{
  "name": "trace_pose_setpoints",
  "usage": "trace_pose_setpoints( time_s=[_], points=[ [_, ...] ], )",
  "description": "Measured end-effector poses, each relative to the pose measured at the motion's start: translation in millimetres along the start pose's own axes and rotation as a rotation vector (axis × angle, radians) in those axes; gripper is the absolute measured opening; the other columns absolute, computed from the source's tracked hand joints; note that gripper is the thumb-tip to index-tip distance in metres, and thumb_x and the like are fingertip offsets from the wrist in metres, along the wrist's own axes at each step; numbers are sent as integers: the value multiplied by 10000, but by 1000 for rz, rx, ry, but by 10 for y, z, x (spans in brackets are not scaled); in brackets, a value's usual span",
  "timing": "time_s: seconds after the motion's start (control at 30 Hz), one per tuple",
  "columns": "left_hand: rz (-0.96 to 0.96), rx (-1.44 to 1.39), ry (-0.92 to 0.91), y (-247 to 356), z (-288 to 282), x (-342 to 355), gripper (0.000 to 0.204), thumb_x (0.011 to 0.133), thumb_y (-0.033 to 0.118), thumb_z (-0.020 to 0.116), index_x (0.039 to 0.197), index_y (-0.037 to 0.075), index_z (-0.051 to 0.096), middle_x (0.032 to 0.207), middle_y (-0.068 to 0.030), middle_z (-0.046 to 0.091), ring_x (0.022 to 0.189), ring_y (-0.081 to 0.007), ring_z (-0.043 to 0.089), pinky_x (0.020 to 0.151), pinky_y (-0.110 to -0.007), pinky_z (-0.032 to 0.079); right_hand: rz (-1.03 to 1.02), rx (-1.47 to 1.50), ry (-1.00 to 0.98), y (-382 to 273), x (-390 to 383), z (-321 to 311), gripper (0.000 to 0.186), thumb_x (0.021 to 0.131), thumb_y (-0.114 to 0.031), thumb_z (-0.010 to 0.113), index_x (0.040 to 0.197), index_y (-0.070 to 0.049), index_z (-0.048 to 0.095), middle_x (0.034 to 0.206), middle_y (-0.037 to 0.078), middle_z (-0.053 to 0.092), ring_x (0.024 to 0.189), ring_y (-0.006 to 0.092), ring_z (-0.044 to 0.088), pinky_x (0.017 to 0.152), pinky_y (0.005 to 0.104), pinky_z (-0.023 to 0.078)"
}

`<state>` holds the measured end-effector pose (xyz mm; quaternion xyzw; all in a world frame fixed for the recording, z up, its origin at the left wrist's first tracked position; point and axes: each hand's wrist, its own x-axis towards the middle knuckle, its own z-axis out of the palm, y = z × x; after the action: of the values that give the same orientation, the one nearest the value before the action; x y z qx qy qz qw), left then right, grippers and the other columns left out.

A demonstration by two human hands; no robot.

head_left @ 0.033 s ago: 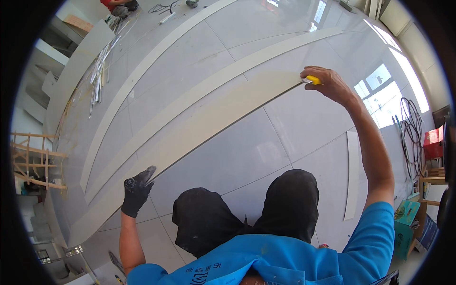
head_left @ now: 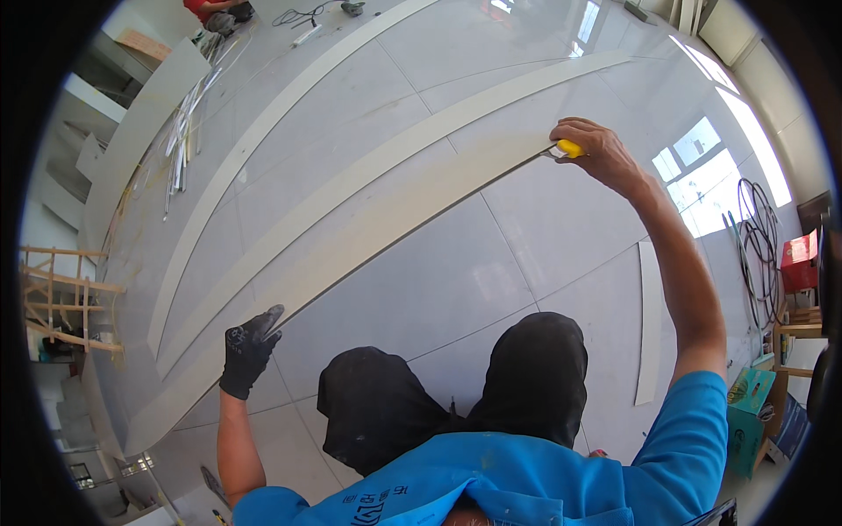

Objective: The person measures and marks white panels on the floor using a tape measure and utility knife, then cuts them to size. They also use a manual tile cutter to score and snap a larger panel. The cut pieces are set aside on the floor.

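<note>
While the black-gloved left grip [head_left: 249, 352] pinches a long cream board [head_left: 395, 219], seemingly for steadiness, the bare right grip [head_left: 600, 152] clasps a yellow-handled tool [head_left: 570, 149].

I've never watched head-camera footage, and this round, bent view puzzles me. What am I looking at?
There is no machine here, just a person in a blue shirt using their own hands. A wide fisheye camera on their head looks down, bending straight edges.

The left hand, in a dark glove, touches the near edge of a long, flat, cream-coloured panel. The bare right hand holds a small yellow tool at the panel's other end; its exact type is hard to tell.

The panel lies on a shiny grey tiled floor. Beyond it lie two long, narrow, pale strips; a shorter white strip lies to the right.
</note>
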<state>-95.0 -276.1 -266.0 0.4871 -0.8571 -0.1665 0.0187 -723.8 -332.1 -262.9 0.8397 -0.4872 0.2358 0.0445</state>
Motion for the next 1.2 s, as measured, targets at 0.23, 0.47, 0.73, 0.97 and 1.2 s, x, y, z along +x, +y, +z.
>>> trace_pose_setpoints(
  time_s=[0.23, 0.47, 0.73, 0.97, 1.2],
  points=[
    [-17, 193, 337, -289, 29, 309, 252, 901, 240, 593, 1069, 63, 659, 1055, -117, 682, 915, -283, 667, 799, -379, 515, 193, -219, -26, 19, 220, 199, 226, 870, -234, 677, 920, -100, 502, 772, 55, 622, 766, 270, 605, 662, 407, 464],
    [169, 390, 297, -674, -120, 788, 153, 849, 180, 633, 978, 99, 644, 941, -88, 662, 780, -273, 646, 673, -403, 504, 257, -194, -135, 182, 477, 396, 283, 894, -302, 648, 949, -79, 482, 766, 100, 621, 781, 318, 609, 664, 434, 455],
    [287, 440, 356, -889, -142, 999, 150, 798, 136, 678, 943, 107, 650, 932, -92, 651, 729, -284, 637, 637, -401, 500, 291, -185, -49, 196, 688, 542, 273, 908, -307, 628, 921, -60, 511, 766, 129, 627, 750, 336, 609, 651, 447, 454],
    [385, 493, 401, -1092, -187, 1064, 192, 764, 80, 691, 932, 166, 654, 967, -75, 644, 718, -280, 639, 610, -401, 503, 523, -143, -139, -195, 857, 456, 209, 896, -237, 622, 973, -49, 574, 709, 173, 614, 687, 356, 592, 659, 453, 448],
    [212, 406, 373, -856, -205, 1161, 233, 825, 104, 652, 999, 247, 591, 853, -36, 630, 634, -246, 611, 519, -363, 489, 633, -26, -94, -208, 908, 420, 171, 889, -191, 619, 948, -39, 567, 715, 177, 617, 712, 364, 602, 671, 458, 454]
  ],
)
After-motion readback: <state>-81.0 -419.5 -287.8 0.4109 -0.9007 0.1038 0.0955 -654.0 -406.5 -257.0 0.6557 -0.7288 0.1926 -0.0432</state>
